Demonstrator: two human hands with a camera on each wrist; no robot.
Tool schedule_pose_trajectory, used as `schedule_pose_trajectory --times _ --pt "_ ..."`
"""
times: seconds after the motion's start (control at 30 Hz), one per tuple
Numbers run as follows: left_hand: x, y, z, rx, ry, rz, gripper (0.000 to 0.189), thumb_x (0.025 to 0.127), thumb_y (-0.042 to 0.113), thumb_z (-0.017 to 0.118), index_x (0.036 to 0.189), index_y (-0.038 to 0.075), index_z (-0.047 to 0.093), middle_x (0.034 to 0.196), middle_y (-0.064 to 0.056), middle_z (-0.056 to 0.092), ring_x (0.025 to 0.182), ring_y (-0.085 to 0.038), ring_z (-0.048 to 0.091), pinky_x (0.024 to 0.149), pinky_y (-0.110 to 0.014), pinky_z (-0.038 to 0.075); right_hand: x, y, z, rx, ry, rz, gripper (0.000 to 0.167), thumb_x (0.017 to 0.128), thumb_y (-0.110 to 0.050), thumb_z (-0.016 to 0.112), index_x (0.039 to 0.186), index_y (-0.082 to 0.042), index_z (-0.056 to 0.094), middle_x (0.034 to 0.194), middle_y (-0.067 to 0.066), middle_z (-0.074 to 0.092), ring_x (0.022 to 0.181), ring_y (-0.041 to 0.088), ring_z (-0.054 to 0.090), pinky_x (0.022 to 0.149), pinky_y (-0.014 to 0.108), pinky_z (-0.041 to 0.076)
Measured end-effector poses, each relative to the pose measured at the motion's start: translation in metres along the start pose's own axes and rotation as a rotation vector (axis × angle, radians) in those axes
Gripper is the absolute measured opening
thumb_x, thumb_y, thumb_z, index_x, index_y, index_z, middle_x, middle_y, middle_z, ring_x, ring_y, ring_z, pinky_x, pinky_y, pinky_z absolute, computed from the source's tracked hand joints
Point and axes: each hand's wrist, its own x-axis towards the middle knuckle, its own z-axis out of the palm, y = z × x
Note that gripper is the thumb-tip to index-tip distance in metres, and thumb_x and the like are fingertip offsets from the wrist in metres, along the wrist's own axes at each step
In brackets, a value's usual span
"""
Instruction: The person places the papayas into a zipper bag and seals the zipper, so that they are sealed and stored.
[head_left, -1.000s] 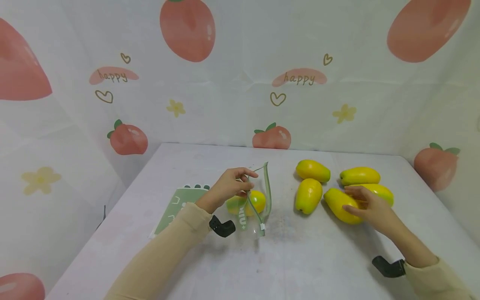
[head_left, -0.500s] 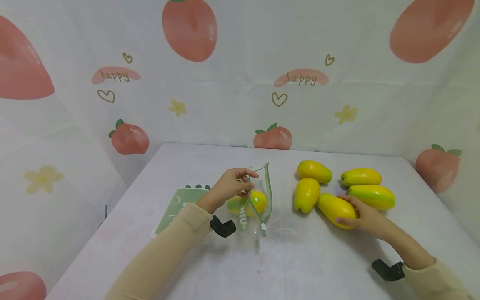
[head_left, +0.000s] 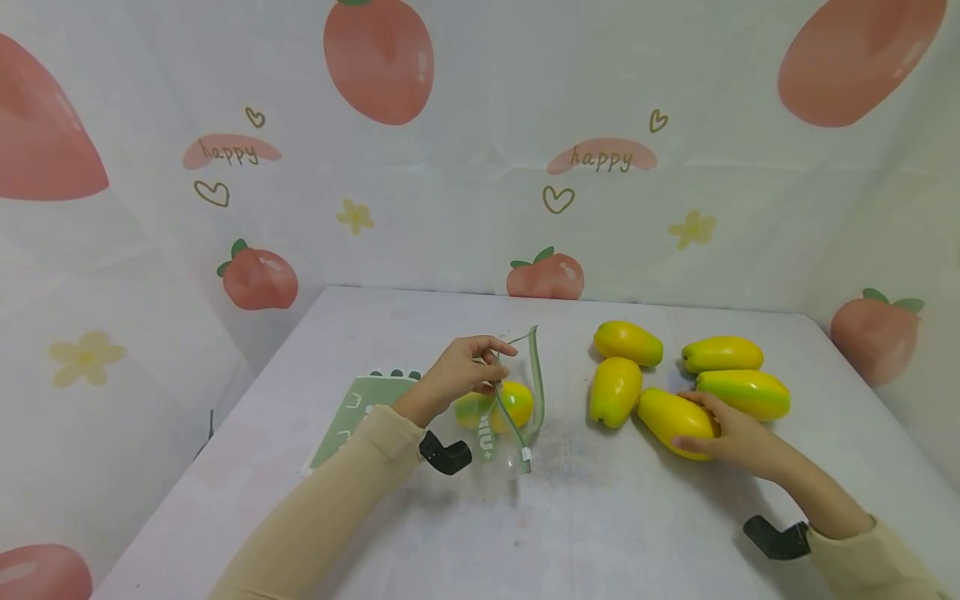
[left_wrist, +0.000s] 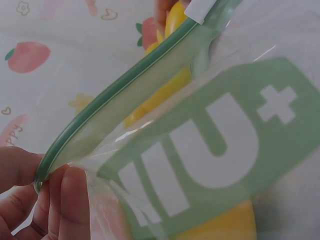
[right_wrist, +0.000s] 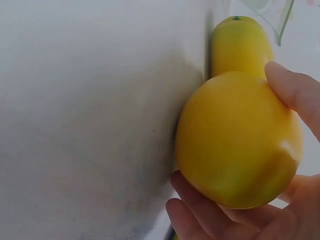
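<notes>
My left hand (head_left: 453, 375) pinches the green rim of a clear zip bag (head_left: 536, 387), whose mouth gapes to the right; a white slider (head_left: 526, 455) sits on the rim. One yellow-green papaya (head_left: 517, 404) lies inside the bag, seen through the plastic. In the left wrist view, thumb and fingers (left_wrist: 75, 200) nip the bag's edge. Over to the right, my right hand (head_left: 738, 437) grips a yellow papaya (head_left: 670, 417) on the table. The right wrist view has the thumb (right_wrist: 292, 92) on one side of that papaya and fingers curled beneath it.
Two papayas (head_left: 628, 342) (head_left: 615, 392) lie between the bag and the held one. Another two (head_left: 722, 354) (head_left: 744, 394) lie behind my right hand. A flat green-printed bag (head_left: 341, 421) lies left, partly behind my left arm. A printed cloth (head_left: 465, 208) hangs behind the table.
My right hand has closed round the front papaya and shifted it slightly left and toward me, nearer the neighbouring papaya. The left hand and the bag have stayed put.
</notes>
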Motion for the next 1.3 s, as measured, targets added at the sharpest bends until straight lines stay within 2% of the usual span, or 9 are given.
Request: schedule_pose_trajectory --times 0.37,0.5,0.63,0.8,1.1,1.13,1.2,1.3 --pt "0.000 -0.001 0.000 0.002 0.013 -0.006 0.027 0.088 0.005 0.064 0.114 0.009 0.068 0.084 -0.004 0.050 0.069 -0.017 0.056 0.067 -0.030 0.058 -0.001 0.001 -0.010 -0.034 0.050 0.038 0.087 0.086 -0.049 0.067 0.143 0.006 0.032 0.137 0.040 0.038 0.113 0.051 0.047 0.088 0.069 0.040" --pt "0.000 -0.001 0.000 0.001 0.010 0.002 0.027 0.088 0.005 0.063 0.115 0.008 0.067 0.084 -0.004 0.050 0.070 -0.017 0.056 0.068 -0.030 0.058 -0.001 -0.003 -0.017 -0.005 0.083 0.069 0.088 0.088 -0.049 0.065 0.144 0.007 0.027 0.135 0.041 0.038 0.109 0.050 0.047 0.086 0.066 0.042" --pt "0.000 -0.002 0.000 -0.002 0.004 0.008 0.028 0.088 0.005 0.063 0.115 0.006 0.067 0.084 -0.003 0.048 0.068 -0.016 0.055 0.067 -0.030 0.057 -0.002 -0.010 -0.021 0.071 0.131 0.083 0.091 0.089 -0.049 0.064 0.147 0.007 0.021 0.136 0.041 0.034 0.110 0.049 0.045 0.088 0.066 0.042" --pt "0.001 -0.002 0.000 -0.012 0.006 -0.002 0.027 0.087 0.004 0.063 0.114 0.007 0.067 0.084 -0.003 0.047 0.067 -0.016 0.053 0.065 -0.028 0.056 -0.001 -0.021 -0.025 0.138 0.195 0.059 0.092 0.089 -0.047 0.065 0.152 0.000 0.017 0.140 0.040 0.031 0.115 0.050 0.043 0.090 0.064 0.043" --pt "0.001 -0.002 0.000 -0.013 0.007 -0.008 0.028 0.087 0.004 0.063 0.114 0.008 0.068 0.085 -0.004 0.047 0.068 -0.016 0.053 0.065 -0.028 0.056 -0.009 -0.051 -0.023 0.207 0.321 0.004 0.091 0.087 -0.047 0.067 0.155 -0.015 0.017 0.149 0.030 0.029 0.118 0.046 0.043 0.092 0.062 0.044" --pt "0.000 -0.001 0.000 -0.014 0.006 -0.009 0.028 0.087 0.003 0.063 0.114 0.008 0.067 0.085 -0.004 0.047 0.068 -0.016 0.053 0.065 -0.028 0.056 -0.009 -0.054 -0.022 0.214 0.329 -0.008 0.090 0.087 -0.046 0.068 0.155 -0.016 0.017 0.149 0.029 0.030 0.117 0.045 0.043 0.093 0.054 0.048" --pt "0.000 -0.001 0.000 -0.014 0.005 -0.013 0.028 0.087 0.003 0.063 0.114 0.008 0.068 0.085 -0.003 0.047 0.069 -0.017 0.053 0.065 -0.028 0.056 -0.011 -0.060 -0.021 0.214 0.343 -0.027 0.089 0.087 -0.045 0.068 0.155 -0.017 0.019 0.148 0.028 0.033 0.114 0.042 0.046 0.088 0.035 0.051" --pt "0.000 0.000 0.000 -0.011 0.004 -0.016 0.028 0.087 0.004 0.063 0.114 0.009 0.067 0.085 -0.003 0.048 0.069 -0.017 0.053 0.066 -0.028 0.056 -0.010 -0.069 -0.017 0.210 0.350 -0.073 0.086 0.087 -0.042 0.070 0.154 -0.018 0.022 0.145 0.026 0.037 0.107 0.037 0.048 0.074 0.013 0.046"
